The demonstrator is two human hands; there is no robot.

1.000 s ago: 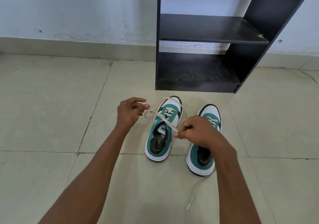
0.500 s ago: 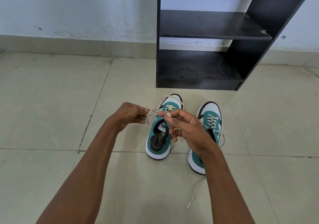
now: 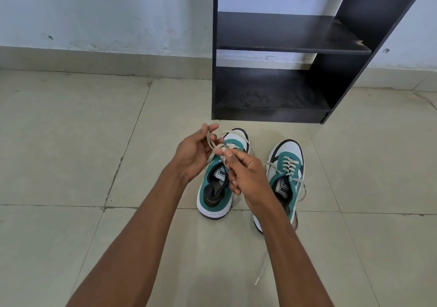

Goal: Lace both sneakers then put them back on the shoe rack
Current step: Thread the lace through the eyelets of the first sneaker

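Observation:
Two teal, white and black sneakers stand side by side on the tiled floor, toes toward the rack. Over the left sneaker (image 3: 215, 193) both hands work its cream lace (image 3: 211, 148). My left hand (image 3: 196, 153) has the lace looped around its fingers. My right hand (image 3: 246, 174) pinches the lace between thumb and forefinger just above the shoe's tongue. The right sneaker (image 3: 287, 167) is laced partway, and one loose lace end (image 3: 260, 271) trails on the floor toward me. The black shoe rack (image 3: 269, 113) stands right behind the shoes.
The rack has two dark shelves with nothing on them and leans against a pale wall (image 3: 106, 11). Beige floor tiles (image 3: 71, 141) spread to the left and right of the shoes.
My hands came together over the left sneaker; the right hand moved left off the right sneaker, and the lace went from stretched between them to looped around my left fingers.

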